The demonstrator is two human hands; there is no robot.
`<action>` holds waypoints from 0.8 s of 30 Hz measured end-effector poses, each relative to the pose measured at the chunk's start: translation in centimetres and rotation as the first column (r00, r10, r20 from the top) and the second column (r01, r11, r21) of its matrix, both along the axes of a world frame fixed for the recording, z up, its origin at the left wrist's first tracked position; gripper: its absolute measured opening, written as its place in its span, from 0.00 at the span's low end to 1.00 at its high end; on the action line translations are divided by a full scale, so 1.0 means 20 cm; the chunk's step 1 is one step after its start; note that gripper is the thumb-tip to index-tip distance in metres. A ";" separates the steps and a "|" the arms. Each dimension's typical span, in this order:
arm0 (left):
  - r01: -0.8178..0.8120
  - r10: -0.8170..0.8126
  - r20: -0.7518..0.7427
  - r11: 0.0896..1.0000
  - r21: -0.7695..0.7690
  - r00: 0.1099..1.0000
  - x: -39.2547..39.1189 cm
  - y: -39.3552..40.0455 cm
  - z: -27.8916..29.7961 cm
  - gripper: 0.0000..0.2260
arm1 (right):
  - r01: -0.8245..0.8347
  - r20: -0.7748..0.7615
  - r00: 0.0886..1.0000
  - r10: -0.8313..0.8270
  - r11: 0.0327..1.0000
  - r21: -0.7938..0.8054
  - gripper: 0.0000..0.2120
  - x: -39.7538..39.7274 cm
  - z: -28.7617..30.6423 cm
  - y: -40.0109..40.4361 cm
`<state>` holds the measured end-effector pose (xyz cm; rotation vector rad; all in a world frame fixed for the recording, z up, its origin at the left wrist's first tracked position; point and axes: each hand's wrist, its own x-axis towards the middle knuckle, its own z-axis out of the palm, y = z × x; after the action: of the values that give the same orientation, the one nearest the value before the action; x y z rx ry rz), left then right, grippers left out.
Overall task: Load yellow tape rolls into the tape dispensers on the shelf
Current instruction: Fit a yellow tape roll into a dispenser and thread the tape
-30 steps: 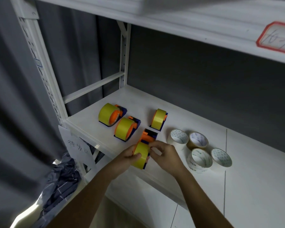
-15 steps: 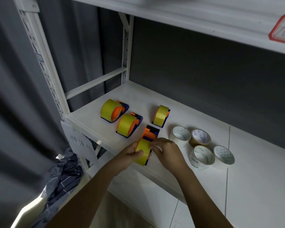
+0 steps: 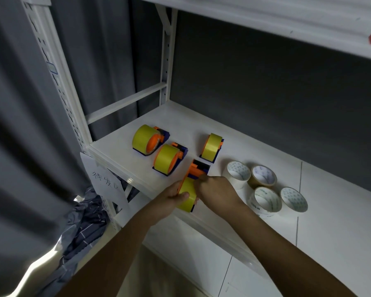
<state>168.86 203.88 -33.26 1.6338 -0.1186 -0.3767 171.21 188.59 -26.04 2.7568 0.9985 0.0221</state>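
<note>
An orange and blue tape dispenser (image 3: 198, 170) lies near the front edge of the white shelf (image 3: 120, 146), with a yellow tape roll (image 3: 187, 197) seated in its near end. My left hand (image 3: 169, 200) grips that roll from the left, thumb across its face. From the right, my right hand (image 3: 217, 189) holds the dispenser, fingers curled at the roll's top. Three more dispensers stand behind, each carrying a yellow roll: far left (image 3: 147, 139), middle (image 3: 167, 160) and back right (image 3: 211, 146).
Several pale and tan tape rolls (image 3: 263, 189) lie flat on the shelf right of my hands. A handwritten paper label (image 3: 104, 179) hangs from the front left corner. An upper shelf (image 3: 266, 16) overhangs. Dark cloth (image 3: 81, 224) is bundled below left.
Both hands stay on the roll and dispenser near the front edge. My right fingers have shifted up toward the top of the roll. The camera has tilted slightly.
</note>
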 end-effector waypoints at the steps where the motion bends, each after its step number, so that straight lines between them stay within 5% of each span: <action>1: 0.004 -0.004 0.002 1.000 0.002 1.000 0.00 0.00 0.01 0.14 | 0.010 -0.001 1.000 -0.010 1.000 0.026 0.05 0.00 -0.02 0.00; 5: 0.005 -0.005 -0.001 1.000 -0.025 1.000 -0.01 0.00 0.03 0.14 | 0.046 -0.011 0.999 -0.045 0.975 0.217 0.08 0.02 -0.07 -0.04; 11: 0.007 -0.007 -0.004 0.999 -0.045 1.000 -0.01 0.00 0.04 0.13 | 0.153 -0.245 0.970 0.006 0.766 0.625 0.07 0.02 -0.08 -0.13; 17: 0.032 -0.031 0.011 0.998 -0.051 0.999 0.00 0.01 0.03 0.13 | 0.179 -0.244 0.969 -0.043 0.802 0.569 0.05 0.03 -0.05 -0.11; 24: 0.032 -0.031 0.014 0.999 -0.044 0.999 0.00 0.01 0.04 0.14 | 0.073 -0.070 0.996 -0.063 0.987 0.146 0.08 0.06 -0.01 -0.01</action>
<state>168.80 204.00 -32.41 1.5927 -0.1617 -0.3845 172.32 188.31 -26.33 2.9435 0.9539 -0.0043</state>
